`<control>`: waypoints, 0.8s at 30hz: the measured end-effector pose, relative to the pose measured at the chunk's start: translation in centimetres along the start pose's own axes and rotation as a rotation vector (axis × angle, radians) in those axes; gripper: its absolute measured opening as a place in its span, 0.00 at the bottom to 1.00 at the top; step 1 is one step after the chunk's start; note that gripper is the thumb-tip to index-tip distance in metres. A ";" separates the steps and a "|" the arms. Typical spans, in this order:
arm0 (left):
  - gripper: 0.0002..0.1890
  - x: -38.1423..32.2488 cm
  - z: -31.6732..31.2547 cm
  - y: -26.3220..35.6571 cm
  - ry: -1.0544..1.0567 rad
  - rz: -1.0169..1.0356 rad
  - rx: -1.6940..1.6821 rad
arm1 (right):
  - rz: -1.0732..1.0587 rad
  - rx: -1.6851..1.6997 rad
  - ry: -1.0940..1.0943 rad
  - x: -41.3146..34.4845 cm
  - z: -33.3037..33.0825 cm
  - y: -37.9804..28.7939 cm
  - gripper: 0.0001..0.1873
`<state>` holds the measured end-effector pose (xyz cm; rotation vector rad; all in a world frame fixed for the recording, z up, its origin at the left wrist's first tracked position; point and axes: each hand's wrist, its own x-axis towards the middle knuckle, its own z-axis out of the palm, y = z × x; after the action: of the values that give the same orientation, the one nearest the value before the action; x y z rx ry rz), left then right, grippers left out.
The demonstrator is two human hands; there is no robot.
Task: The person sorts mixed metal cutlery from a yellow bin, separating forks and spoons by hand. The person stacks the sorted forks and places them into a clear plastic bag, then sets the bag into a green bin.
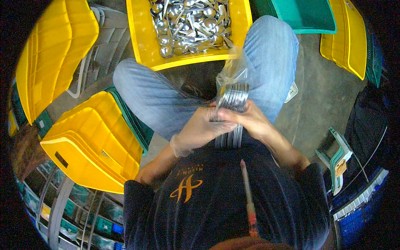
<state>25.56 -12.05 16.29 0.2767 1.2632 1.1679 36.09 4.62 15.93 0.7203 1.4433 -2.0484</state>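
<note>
Both hands close around a bundle of nested metal cutlery (232, 93) held upright before my lap. Its top end sits inside a clear plastic bag (239, 70), whose loose part stretches up towards the crate. My left hand (200, 125), in a thin clear glove, grips the bundle from the left. My right hand (254, 117), which looks bare, wraps it from the right, thumb across the front. Below the hands the thin handles hang down in a tight row. Motion blurs the fingers. Ahead, a yellow plastic crate (133, 34) holds a heap of loose metal spoons (190, 29).
Stacked yellow crates (90, 143) stand at my left, with another yellow stack (59, 53) farther forward. A green crate (304, 15) and a yellow crate (345, 40) stand ahead right. A green-and-white plastic stool (339, 161) is at right on the concrete floor (318, 93).
</note>
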 end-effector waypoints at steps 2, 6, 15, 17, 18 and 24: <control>0.14 -0.6 -1.8 0.3 -0.161 -0.002 0.413 | 0.046 0.149 0.027 0.0 0.9 0.4 0.19; 0.20 -1.6 -4.1 3.7 -0.188 0.057 0.503 | -0.062 0.082 -0.119 -1.8 1.2 0.5 0.16; 0.17 -1.1 -0.6 2.1 -0.114 0.191 0.352 | -0.136 -0.133 -0.018 -2.8 -0.3 -0.1 0.24; 0.20 -1.6 -0.4 1.2 -0.123 0.232 0.544 | -0.200 0.076 0.027 -1.7 -0.3 0.1 0.19; 0.20 -1.9 -0.8 0.4 -0.156 0.237 0.648 | -0.137 0.243 -0.014 -1.4 0.2 0.0 0.16; 0.27 -3.0 -3.8 3.0 0.291 0.391 1.108 | 0.065 0.401 -0.201 -1.1 0.5 2.1 0.13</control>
<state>21.23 -14.70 18.85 1.2421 2.0984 0.7128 38.24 3.71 15.46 0.6800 0.8970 -2.3102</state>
